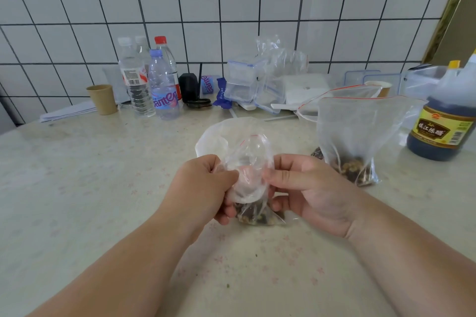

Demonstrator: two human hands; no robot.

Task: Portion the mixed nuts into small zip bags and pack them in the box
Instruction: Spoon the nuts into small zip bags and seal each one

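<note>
Both hands hold one small clear zip bag (pixel 253 162) with a red strip at its mouth, just above the table's middle. Mixed nuts (pixel 257 213) fill its bottom. My left hand (pixel 206 185) pinches the bag's left side and my right hand (pixel 309 188) pinches its right side. A large clear bag (pixel 360 131) with a red zip line stands to the right, open at the top, with mixed nuts (pixel 353 167) in its base. Clear plastic boxes with blue rims (pixel 243 80) are stacked near the wall. A translucent white plastic sheet or bag (pixel 213 139) lies behind the small bag.
Several water bottles (pixel 152 80) and a brown paper cup (pixel 102 99) stand at the back left. A dark vinegar jug (pixel 448 121) stands at the right edge. Loose clear bags (pixel 283 59), white trays and lids crowd the back. The tiled wall closes the far side.
</note>
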